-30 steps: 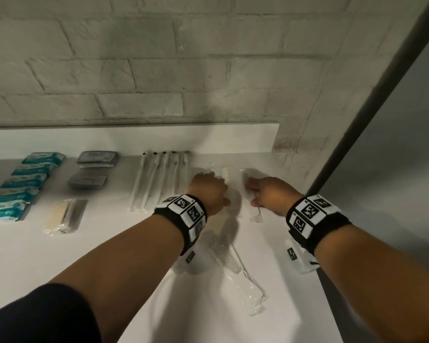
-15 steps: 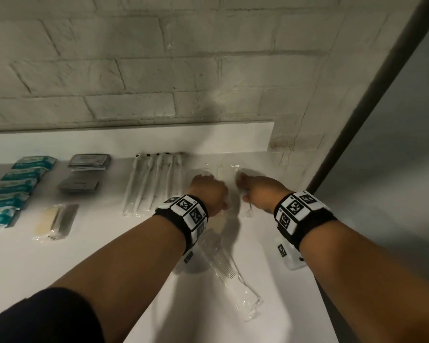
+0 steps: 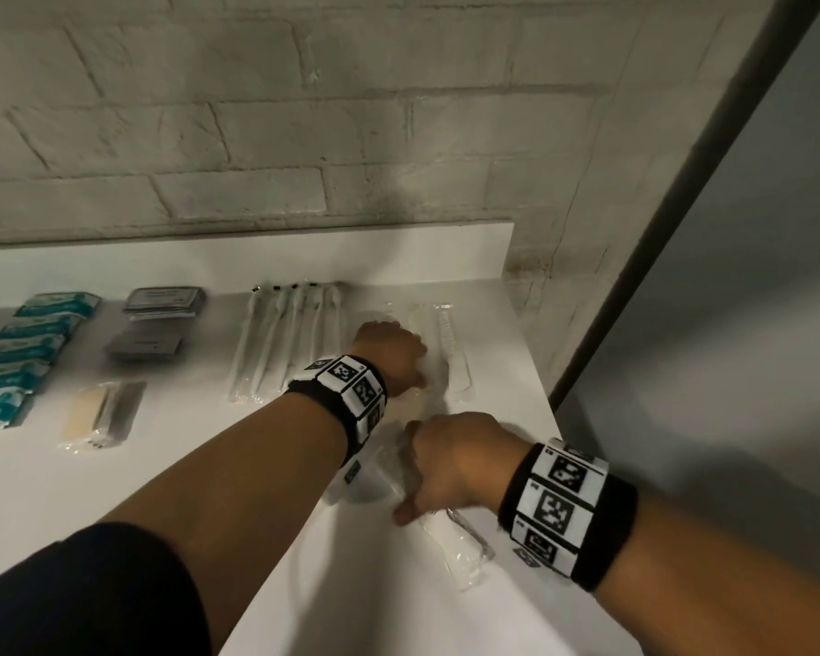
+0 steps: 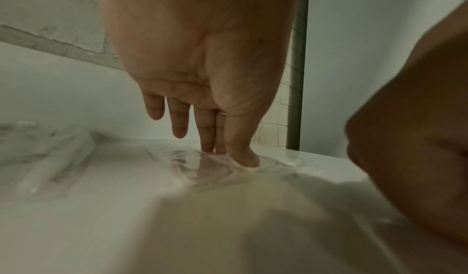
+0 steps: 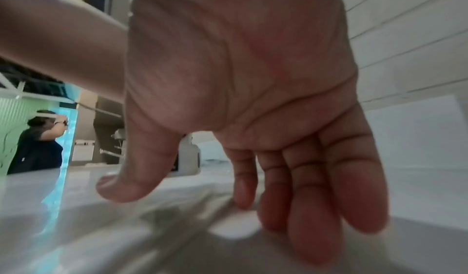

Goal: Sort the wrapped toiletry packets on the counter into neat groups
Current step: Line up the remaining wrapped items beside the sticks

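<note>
Clear-wrapped comb packets lie at the counter's right end. My left hand (image 3: 410, 359) rests flat on one clear packet (image 3: 429, 395) at the back; in the left wrist view its straight fingers (image 4: 240, 154) press on the wrapper (image 4: 192, 170). Another wrapped comb (image 3: 450, 343) lies just right of that hand. My right hand (image 3: 410, 475) reaches down over a nearer wrapped comb (image 3: 465, 551) that lies slantwise. In the right wrist view its fingers (image 5: 303, 208) are extended and the thumb is spread over the wrapper (image 5: 177, 218). Neither hand has closed on anything.
Sorted along the back from the left are teal packets (image 3: 34, 343), grey packets (image 3: 162, 303), a yellowish packet (image 3: 100, 414) and wrapped toothbrushes (image 3: 290, 343). The white counter (image 3: 114, 490) ends at its right edge by the brick wall (image 3: 564, 300) and a dark post.
My right hand has drawn back from the packets at the back towards me, onto the nearer slanted comb packet. My left hand has stayed on the back packets.
</note>
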`<state>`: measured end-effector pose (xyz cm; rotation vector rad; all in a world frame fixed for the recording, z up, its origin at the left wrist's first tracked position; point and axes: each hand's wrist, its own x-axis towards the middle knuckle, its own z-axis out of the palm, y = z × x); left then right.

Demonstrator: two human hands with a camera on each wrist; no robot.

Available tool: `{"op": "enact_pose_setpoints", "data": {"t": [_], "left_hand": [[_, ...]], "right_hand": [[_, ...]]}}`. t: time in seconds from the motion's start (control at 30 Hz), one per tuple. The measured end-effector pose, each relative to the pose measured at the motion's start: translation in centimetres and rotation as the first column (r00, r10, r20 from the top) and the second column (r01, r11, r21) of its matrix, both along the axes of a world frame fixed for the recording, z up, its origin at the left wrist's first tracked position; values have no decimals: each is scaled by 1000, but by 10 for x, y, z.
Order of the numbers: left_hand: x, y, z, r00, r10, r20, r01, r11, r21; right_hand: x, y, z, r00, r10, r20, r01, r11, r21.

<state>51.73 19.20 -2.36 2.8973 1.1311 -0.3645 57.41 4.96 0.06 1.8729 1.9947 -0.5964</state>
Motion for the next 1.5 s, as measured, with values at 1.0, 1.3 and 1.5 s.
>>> {"op": "enact_pose_setpoints", "data": {"t": [1.0,1.3,1.5], "left_hand": [[20,-10,-3,991,-133,28,129,985,117],[31,-12,-8,998,-59,-19,58,998,-19],[30,-12,-5,997,-73,-30,72,997,-35]], "right_hand": [[111,67,-11,927,-361,-105,374,910,179],[121,65,-15,916,-375,-142,395,906,155],[116,65,-13,916,-387,-110,400,904,153]]}}
